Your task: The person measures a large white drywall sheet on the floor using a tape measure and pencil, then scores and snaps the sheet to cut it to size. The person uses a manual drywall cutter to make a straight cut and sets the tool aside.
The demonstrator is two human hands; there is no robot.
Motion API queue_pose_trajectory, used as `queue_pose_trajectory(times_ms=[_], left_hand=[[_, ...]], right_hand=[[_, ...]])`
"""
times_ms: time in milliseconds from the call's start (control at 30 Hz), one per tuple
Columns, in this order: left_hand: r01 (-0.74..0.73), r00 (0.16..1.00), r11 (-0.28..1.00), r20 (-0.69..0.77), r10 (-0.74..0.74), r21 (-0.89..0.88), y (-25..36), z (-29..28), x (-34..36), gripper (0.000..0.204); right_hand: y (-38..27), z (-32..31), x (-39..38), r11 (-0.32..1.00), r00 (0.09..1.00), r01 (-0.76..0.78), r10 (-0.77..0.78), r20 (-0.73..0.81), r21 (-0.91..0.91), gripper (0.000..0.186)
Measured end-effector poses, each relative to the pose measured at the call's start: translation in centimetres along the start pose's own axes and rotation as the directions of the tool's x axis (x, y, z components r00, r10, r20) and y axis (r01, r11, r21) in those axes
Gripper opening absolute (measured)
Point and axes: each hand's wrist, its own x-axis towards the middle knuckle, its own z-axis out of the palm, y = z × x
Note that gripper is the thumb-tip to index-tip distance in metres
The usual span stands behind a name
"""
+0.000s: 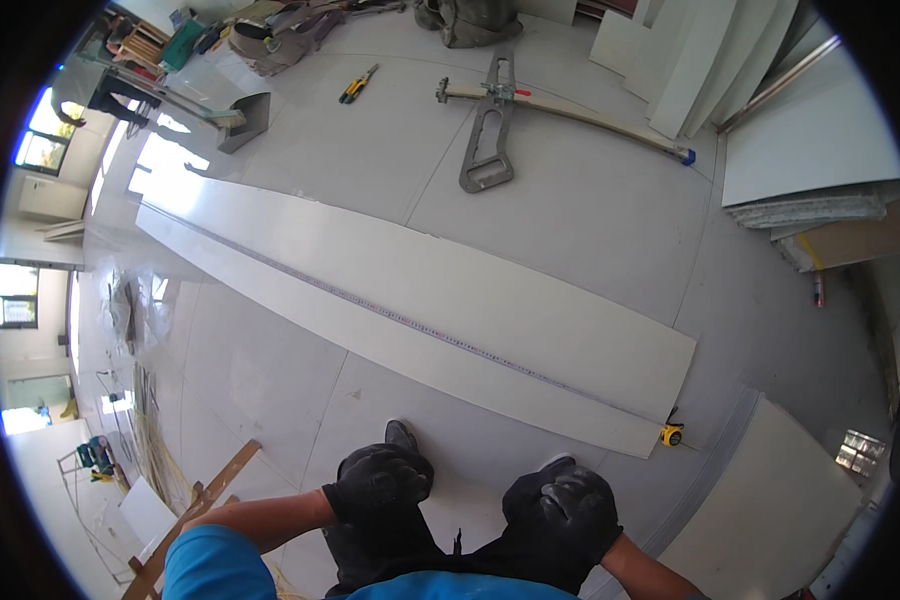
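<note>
Both my hands wear black gloves and rest on my knees. My left hand (378, 482) is closed, its fingers folded over the left knee, and my right hand (568, 505) is curled shut on the right knee. No object shows in either. In front of me a long white panel (570, 320) lies slantwise on the floor, from the far left to the near right. A tape measure (672, 435) with a yellow case sits at its near right end, apart from my hands. Its blade (410, 321) runs out along the panel toward the far end.
Beyond the panel lie a grey metal frame tool (487, 145) with a long bar (590, 118) and yellow-handled cutters (358, 84). White boards (695, 70) lean at the far right. Another pale panel (770, 500) lies near right. A wooden strip (205, 500) lies left; a person (120, 95) stands far left.
</note>
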Motion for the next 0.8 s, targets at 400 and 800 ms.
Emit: queue_pose_trajectory(times_ms=[400,800], left_hand=[[0.026,0.999,0.826,-0.033,-0.009,0.563,3.4,0.9,-5.7,0.012],[0.202,0.429,0.879,-0.846,0.317,0.432,11.3,4.6,-13.5,0.023]], right_hand=[[-8.5,-3.9,-8.0,0.918,0.947,-0.321,0.311,-0.082,-0.231,0.050],[-13.3,-2.5,-12.3,0.606,0.511,-0.635,0.794,0.328,-0.479,0.060]])
